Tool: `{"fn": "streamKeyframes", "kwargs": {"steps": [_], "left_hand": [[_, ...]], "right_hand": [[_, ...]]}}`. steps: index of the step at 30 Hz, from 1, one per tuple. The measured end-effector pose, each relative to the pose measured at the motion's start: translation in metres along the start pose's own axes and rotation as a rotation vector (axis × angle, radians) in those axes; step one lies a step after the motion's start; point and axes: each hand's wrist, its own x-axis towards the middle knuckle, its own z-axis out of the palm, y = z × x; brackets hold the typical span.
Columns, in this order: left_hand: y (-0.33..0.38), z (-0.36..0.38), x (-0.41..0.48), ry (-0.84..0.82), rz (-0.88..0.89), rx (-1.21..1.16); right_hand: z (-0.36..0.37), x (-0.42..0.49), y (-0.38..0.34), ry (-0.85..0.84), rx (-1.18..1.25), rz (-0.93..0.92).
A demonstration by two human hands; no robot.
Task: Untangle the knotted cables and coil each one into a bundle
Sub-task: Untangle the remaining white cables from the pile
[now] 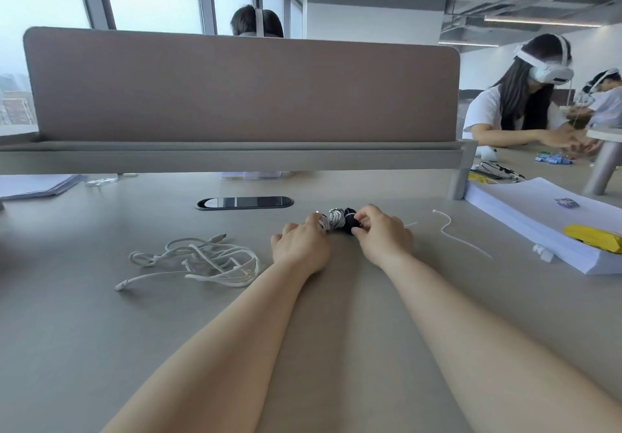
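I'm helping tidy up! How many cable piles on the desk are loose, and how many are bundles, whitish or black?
Loose white tangle: 1
Whitish bundle, held by the left hand: 1
Black bundle, pinched by the right hand: 1
Total: 3

An office: shared desk (101, 314), divider screen (235, 89), paper stacks (525, 217)

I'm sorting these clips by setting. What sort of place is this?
Most likely an open-plan office: a long grey desk with a brown fabric divider screen, a black oval cable port set in the desktop, and a stack of white paper at the right.
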Motion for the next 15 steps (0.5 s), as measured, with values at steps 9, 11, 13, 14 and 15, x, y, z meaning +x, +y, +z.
{"fn": "streamKeyframes", "kwargs": {"steps": [9, 11, 13, 14, 15], "left_hand": [[0.000, -0.008, -0.022, 0.162, 0.078, 0.033], [-0.004, -0.015, -0.034, 0.255, 0.157, 0.107], [-0.013, -0.024, -0.047, 0.340, 0.182, 0.206], [-0.019, -0.028, -0.055, 0.357, 0.147, 0.247], [-0.024, -0.030, -0.062, 0.350, 0.081, 0.280]], "right_hand": [[-0.003, -0.013, 0.002, -0.001, -0.020, 0.003], [-0.007, -0.022, 0.000, -0.009, -0.006, -0.004], [-0.010, -0.031, -0.004, -0.005, 0.014, -0.025], [-0.012, -0.037, -0.007, -0.005, 0.020, -0.040], [-0.012, -0.043, -0.008, -0.012, 0.020, -0.063]]}}
